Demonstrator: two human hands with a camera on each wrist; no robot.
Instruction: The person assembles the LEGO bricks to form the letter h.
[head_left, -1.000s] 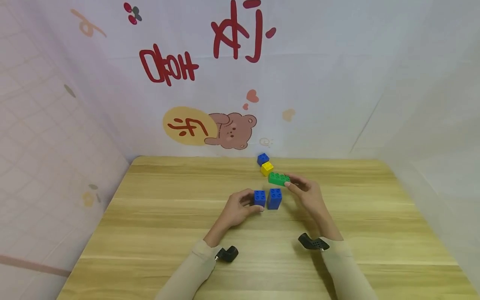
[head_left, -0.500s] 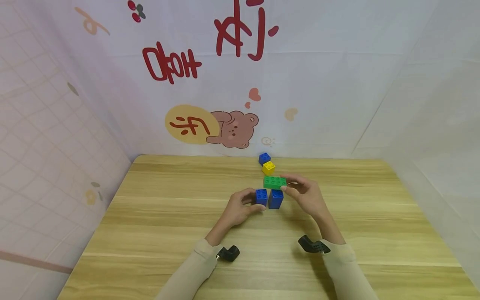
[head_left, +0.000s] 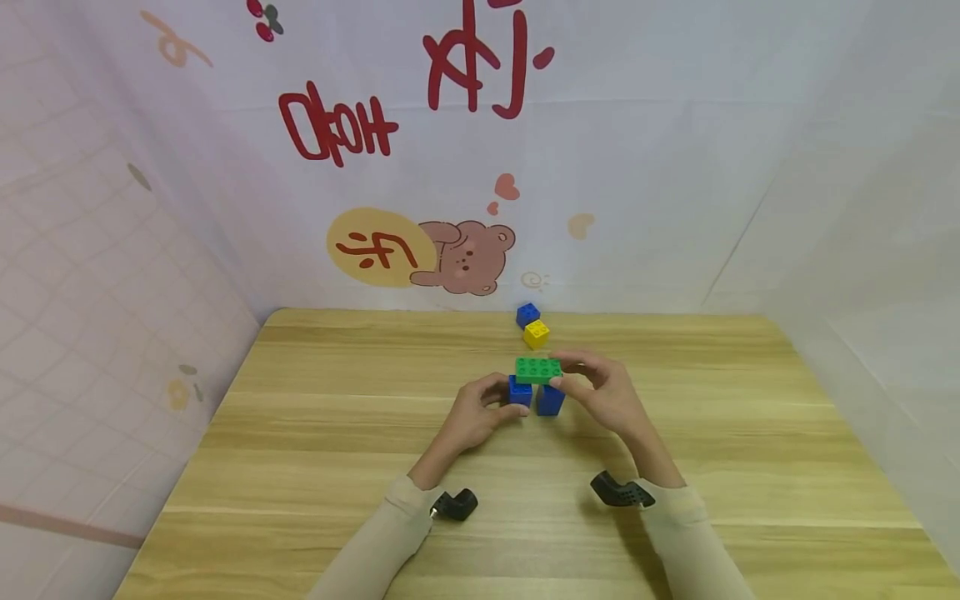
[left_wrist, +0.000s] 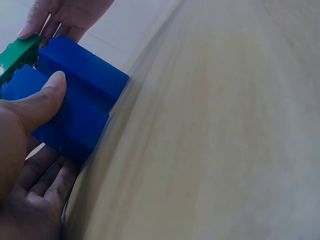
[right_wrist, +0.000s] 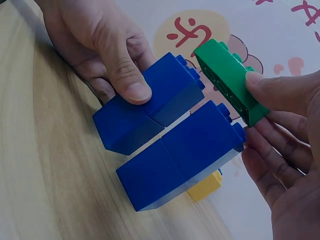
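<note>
Two blue stacks of building blocks stand side by side with a narrow gap on the table. My left hand (head_left: pixel 480 410) grips the left blue stack (right_wrist: pixel 150 102), thumb on the near face and fingers behind. The right blue stack (right_wrist: pixel 182 155) stands free beside it; each stack shows a seam between two blocks. My right hand (head_left: pixel 603 392) pinches a long green building block (head_left: pixel 537 370) by its right end. In the right wrist view the green block is slightly tilted, close over the studs of both stacks, its hollow underside facing them.
Behind the stacks a yellow block (head_left: pixel 536 334) and a small blue block (head_left: pixel 528 314) lie near the table's back edge. A white printed cloth (head_left: pixel 645 167) hangs behind the wooden table (head_left: pixel 337 467). Black wrist mounts (head_left: pixel 455 505) sit at both sleeves.
My right hand has carried the green block leftward and nearer, from behind the right stack to over both blue stacks. My left hand keeps its grip on the left stack.
</note>
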